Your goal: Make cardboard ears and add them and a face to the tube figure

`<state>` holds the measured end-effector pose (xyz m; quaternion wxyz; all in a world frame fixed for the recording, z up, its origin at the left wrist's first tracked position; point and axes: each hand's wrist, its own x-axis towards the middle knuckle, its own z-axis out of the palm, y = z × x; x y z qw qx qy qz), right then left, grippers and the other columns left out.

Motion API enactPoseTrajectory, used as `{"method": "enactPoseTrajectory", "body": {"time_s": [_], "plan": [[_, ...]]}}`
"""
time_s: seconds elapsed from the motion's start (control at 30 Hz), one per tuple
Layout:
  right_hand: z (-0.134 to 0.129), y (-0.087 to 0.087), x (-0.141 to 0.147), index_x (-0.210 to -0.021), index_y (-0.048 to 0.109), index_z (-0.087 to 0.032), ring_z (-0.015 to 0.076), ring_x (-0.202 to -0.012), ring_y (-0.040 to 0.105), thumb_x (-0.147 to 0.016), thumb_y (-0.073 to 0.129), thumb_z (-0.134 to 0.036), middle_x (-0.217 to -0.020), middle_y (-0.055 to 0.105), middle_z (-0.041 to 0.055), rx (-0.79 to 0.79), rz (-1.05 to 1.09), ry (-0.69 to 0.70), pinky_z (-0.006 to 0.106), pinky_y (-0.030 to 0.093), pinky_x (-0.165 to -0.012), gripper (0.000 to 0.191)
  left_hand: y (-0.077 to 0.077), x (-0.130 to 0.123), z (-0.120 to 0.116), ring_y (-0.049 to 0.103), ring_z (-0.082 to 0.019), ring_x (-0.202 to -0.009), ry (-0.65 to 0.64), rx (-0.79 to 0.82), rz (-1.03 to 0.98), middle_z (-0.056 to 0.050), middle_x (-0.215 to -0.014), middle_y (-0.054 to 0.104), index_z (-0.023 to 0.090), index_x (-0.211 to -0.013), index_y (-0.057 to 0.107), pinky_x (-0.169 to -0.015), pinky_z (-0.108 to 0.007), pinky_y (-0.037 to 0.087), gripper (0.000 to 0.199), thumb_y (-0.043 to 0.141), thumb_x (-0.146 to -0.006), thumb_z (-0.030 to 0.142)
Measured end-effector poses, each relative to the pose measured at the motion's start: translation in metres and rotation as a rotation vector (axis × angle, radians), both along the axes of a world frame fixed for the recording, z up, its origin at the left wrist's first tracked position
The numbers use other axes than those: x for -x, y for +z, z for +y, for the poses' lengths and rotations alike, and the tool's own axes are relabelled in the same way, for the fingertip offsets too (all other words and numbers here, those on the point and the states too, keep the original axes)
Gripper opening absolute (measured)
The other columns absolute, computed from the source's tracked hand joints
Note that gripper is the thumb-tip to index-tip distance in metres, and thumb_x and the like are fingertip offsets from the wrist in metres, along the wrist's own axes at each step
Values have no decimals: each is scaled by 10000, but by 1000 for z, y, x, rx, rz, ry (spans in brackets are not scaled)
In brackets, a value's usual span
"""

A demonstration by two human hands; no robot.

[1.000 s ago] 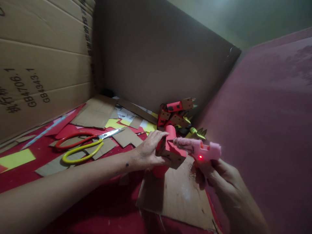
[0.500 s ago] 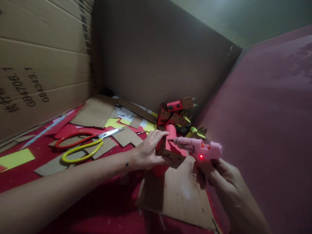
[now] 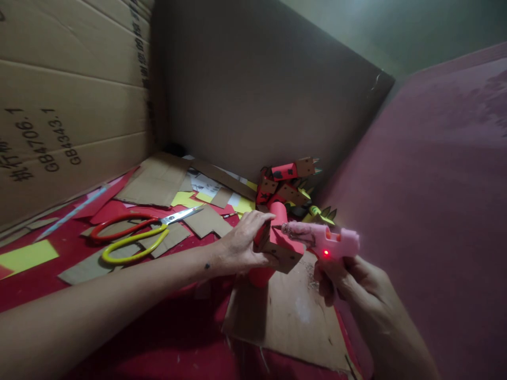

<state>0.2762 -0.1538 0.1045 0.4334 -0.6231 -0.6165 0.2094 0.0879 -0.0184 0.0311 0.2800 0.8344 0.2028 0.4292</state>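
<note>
Little has moved: at centre, the left hand (image 3: 246,245) clasps a red-topped cardboard box (image 3: 285,247); the right hand (image 3: 358,289) grips a pink glue gun (image 3: 338,246), nozzle (image 3: 279,228) leftward over it.

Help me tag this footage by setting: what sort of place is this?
Probably a makeshift craft corner: there's a pink glue gun, large scissors and cut cardboard in view.
</note>
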Motion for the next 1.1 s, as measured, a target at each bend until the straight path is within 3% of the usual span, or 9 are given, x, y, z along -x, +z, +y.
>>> {"method": "enactPoseTrajectory", "body": {"time_s": [0.33,1.1], "plan": [[-1,5,3,-592,595,-185,135,-450,513,-802,602,-536,-502,553,11,21,1,-28,252,427,-426,410,-2,0,1,452,-298,-1171,-1,-10,-6,-115,-1231,478,228,-1283,386,-1001,-521,409,686,762,-730,382],[-3,2,-3,-624,598,-189,143,-468,538,-818,633,-439,-528,570,6,13,41,11,255,447,-435,319,-3,-2,2,469,-311,-1163,2,-18,-18,-106,-1228,492,245,-1291,413,-999,-532,414,676,756,-730,401]]}}
